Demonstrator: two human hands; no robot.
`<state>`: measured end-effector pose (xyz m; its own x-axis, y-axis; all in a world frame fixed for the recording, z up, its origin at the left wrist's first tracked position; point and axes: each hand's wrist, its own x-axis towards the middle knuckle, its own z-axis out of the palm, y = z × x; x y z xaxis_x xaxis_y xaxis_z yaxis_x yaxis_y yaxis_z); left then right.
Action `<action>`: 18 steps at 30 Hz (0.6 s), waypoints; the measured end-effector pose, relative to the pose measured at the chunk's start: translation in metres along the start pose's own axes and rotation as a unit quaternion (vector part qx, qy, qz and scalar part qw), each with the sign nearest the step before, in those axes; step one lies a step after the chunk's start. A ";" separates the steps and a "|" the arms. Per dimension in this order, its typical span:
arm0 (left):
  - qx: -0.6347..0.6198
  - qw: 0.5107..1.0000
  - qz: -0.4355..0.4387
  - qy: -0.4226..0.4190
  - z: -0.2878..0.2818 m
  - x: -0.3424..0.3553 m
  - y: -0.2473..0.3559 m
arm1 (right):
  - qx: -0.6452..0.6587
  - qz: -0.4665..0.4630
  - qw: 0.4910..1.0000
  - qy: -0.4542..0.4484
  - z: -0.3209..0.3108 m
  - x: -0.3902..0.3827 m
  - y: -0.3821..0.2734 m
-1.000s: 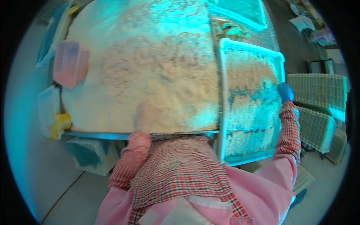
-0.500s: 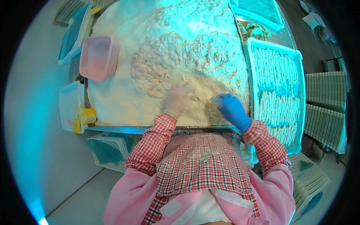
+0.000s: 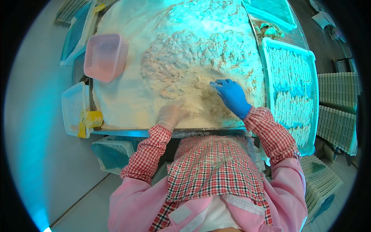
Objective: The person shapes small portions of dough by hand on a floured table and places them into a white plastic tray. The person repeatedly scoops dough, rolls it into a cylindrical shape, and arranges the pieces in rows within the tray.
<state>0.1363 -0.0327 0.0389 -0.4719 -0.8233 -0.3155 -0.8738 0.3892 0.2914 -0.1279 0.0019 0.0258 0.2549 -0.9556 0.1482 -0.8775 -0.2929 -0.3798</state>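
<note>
A broad work surface (image 3: 116,108) is covered in cream powder and crumbs, with a lumpy pale mass (image 3: 185,54) across its back. My left hand (image 3: 172,115), in a pale thin glove, is over the crumbs near the front edge, its fingers smeared by motion. My right hand (image 3: 232,96), blue-gloved, curls its fingers at the crumbs in front of the lumps; what is at its powdery fingertips is hidden. Right of it lies a pale-blue tray (image 3: 314,96) holding rows of coated strips.
A pink perforated basket (image 3: 104,58) sits at the left, above a clear bin (image 3: 72,108) with a yellow object (image 3: 92,119). Another tray (image 3: 270,13) is at back right. Stacked trays (image 3: 336,91) stand beyond the right side, others (image 3: 110,152) below the front edge.
My right hand has moved from the right tray onto the crumbs, then slightly farther back. My left hand rose over the crumbs and has come down toward the front edge. The view has shifted.
</note>
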 end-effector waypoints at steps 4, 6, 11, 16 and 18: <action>-0.035 0.994 0.010 0.098 0.020 -0.001 -0.012 | -0.113 -0.064 0.988 -0.081 0.045 0.026 -0.024; -0.069 0.986 0.051 0.141 0.046 -0.005 -0.014 | -0.091 -0.077 0.986 -0.112 0.062 0.031 -0.018; -0.274 0.955 -0.080 0.075 0.059 -0.012 -0.019 | -0.035 -0.061 0.997 -0.023 0.054 0.054 -0.008; -0.079 0.983 -0.048 0.157 0.032 -0.005 0.001 | -0.126 -0.141 0.981 -0.038 0.060 0.062 0.020; -0.036 0.977 0.044 0.207 0.029 -0.003 0.011 | -0.126 -0.052 0.988 -0.070 0.032 0.062 0.021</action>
<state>0.1247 -0.0134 0.0171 -0.4446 -0.8899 0.1017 -0.8144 0.4489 0.3678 -0.1174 -0.0643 -0.0024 0.3876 -0.9210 0.0399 -0.9123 -0.3895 -0.1267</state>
